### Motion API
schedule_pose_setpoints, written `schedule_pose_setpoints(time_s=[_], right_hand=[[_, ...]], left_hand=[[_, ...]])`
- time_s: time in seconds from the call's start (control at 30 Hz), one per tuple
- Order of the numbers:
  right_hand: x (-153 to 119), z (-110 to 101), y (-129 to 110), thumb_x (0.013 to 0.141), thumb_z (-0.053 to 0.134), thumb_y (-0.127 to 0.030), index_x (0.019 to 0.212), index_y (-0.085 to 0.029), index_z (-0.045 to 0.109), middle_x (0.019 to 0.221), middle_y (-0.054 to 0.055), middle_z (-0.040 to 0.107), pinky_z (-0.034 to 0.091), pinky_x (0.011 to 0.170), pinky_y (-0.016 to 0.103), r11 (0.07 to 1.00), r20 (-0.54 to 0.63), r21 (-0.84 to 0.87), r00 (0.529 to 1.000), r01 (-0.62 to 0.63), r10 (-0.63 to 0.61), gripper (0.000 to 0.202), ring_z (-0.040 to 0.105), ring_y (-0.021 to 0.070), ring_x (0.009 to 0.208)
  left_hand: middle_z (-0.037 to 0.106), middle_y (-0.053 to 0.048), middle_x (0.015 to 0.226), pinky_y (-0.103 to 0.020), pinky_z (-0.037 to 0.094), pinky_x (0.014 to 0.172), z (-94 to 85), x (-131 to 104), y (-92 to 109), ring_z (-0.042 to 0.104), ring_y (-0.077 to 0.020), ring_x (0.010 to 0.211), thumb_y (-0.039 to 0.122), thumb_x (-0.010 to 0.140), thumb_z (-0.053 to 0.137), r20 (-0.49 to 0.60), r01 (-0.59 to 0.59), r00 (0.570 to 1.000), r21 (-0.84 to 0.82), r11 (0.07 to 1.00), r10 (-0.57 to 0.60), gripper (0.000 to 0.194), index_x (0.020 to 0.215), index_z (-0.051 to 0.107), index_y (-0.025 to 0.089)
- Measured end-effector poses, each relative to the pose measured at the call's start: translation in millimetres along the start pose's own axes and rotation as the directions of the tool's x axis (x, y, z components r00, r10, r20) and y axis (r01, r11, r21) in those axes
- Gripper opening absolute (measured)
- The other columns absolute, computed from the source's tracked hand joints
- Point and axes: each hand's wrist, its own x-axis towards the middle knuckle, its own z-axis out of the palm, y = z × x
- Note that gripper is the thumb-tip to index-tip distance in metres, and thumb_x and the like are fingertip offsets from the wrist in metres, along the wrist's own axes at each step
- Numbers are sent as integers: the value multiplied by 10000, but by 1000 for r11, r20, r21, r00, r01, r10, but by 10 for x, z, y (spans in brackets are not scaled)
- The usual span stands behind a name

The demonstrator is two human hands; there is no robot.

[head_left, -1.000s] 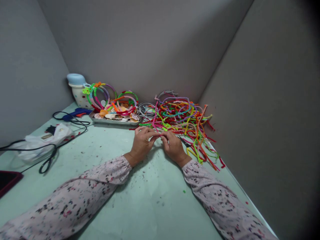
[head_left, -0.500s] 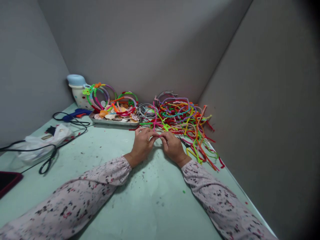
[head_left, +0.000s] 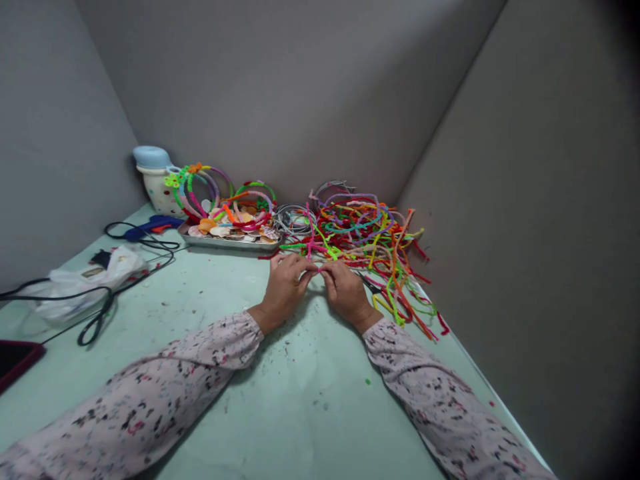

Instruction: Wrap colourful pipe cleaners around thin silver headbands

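Observation:
Over the middle of the table, my left hand (head_left: 286, 288) and my right hand (head_left: 346, 291) meet fingertip to fingertip. Both pinch a pink pipe cleaner (head_left: 310, 248), part of which stands up above the fingers. Only a short bit of it shows between the two pinches; the rest is covered by my fingers. Just beyond and to the right of my hands spreads a tangled heap of coloured pipe cleaners (head_left: 357, 223). Black-bladed scissors (head_left: 370, 285) lie beside my right hand, partly under loose strands.
A metal tray (head_left: 230, 245) of shells and colourful wrapped hoops (head_left: 200, 193) stands at the back. Left of it are a blue-lidded cup (head_left: 159, 187) and a blue tool (head_left: 145, 230). A black cable (head_left: 70, 300), a plastic bag (head_left: 75, 283) and a dark red-edged device (head_left: 17, 363) lie left.
My hands stay almost in place, still pinching the pink pipe cleaner. The fingers have shifted only very slightly.

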Motion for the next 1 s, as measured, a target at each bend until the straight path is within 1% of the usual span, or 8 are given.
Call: schedule_pose_setpoints(time_s=[0.27,0.4,0.6,1.0], right_hand=[[3,-8,0,929,419,-199,1016,-192,554,959,84,637,492,792,325,1000,17,-13,999,27,-27,161,597,199,930],[-2,-7,5,927,425,-191,1020,-188,552,971,85,638,493,776,312,999,20,-14,999,34,-34,157,599,194,927],[3,-5,10,932,422,-202,1029,-197,551,963,81,636,495,770,316,999,9,-18,1000,26,-26,161,598,193,909],[-12,-5,13,938,401,-204,1004,-190,550,952,86,633,490,778,315,999,54,-34,998,36,-35,164,593,195,895]], left_hand=[[632,-18,894,-370,293,905,0,1,-2,546,-167,901,234,865,550,40,-9,999,33,999,7,94,896,637,220],[630,-21,887,-375,290,910,7,1,-13,542,-171,901,251,875,533,63,-6,998,37,999,3,103,895,626,209],[635,-26,920,-377,290,915,19,-7,-17,545,-173,919,264,882,525,55,1,998,38,999,-3,120,925,625,214],[631,-21,858,-381,296,884,-10,12,18,541,-176,881,244,882,506,110,2,994,33,999,-6,127,827,612,201]])
